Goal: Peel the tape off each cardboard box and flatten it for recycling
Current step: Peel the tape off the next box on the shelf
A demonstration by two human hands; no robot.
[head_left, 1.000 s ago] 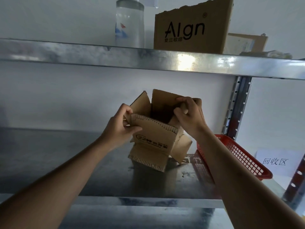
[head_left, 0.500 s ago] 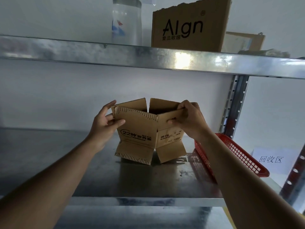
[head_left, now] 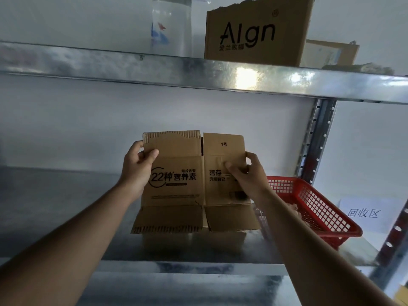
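Two metal shelves (head_left: 66, 217) show; the upper carries one "Algn" carton (head_left: 256, 34) and one bottle (head_left: 171, 25). One red basket (head_left: 313, 206) sits at the lower shelf's right edge. One flattened cardboard box (head_left: 189, 180) stands upright mid-shelf, left hand (head_left: 138, 171) and right hand (head_left: 247, 177) each gripping a side edge.

Lower metal shelf (head_left: 66, 217): flattened cardboard box (head_left: 189, 195) standing on it, red basket (head_left: 313, 208) at right. Upper shelf (head_left: 132, 65): Algn carton (head_left: 256, 34), clear bottle (head_left: 171, 27).
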